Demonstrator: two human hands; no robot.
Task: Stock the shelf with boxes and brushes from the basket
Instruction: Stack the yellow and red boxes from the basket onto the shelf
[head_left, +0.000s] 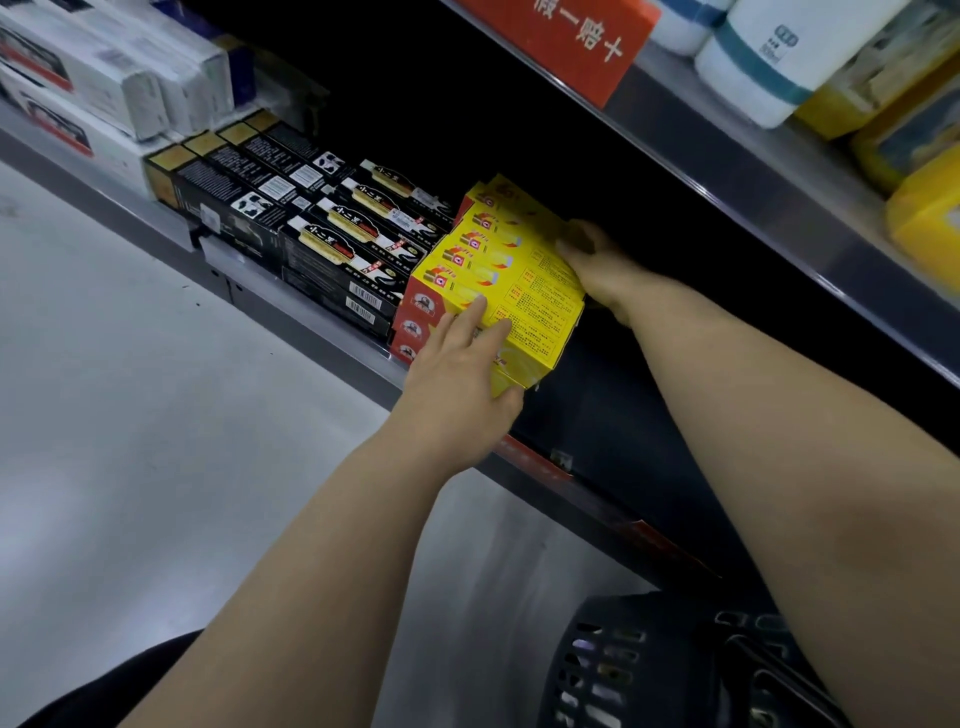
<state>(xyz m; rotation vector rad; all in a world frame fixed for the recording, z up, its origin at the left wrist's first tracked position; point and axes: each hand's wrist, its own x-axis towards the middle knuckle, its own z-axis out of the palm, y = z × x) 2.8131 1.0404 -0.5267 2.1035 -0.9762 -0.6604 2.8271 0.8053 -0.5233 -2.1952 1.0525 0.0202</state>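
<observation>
A stack of yellow boxes (511, 270) with red ends sits on the lower shelf (322, 325), right of rows of black boxes (332, 234). My left hand (462, 384) lies at the stack's near end, straight fingers on the top box and thumb under the corner. My right hand (597, 270) reaches into the dark shelf and grips the far right end of the stack, its fingers hidden behind the boxes. The dark plastic basket (660, 670) stands on the floor at the bottom right, under my right forearm.
White boxes (109, 78) fill the shelf's left end. The upper shelf (727, 171) carries a red sign (566, 41), white rolls (769, 57) and yellow packs (914, 156). Right of the yellow stack the lower shelf is dark. Grey floor (130, 415) spreads to the left.
</observation>
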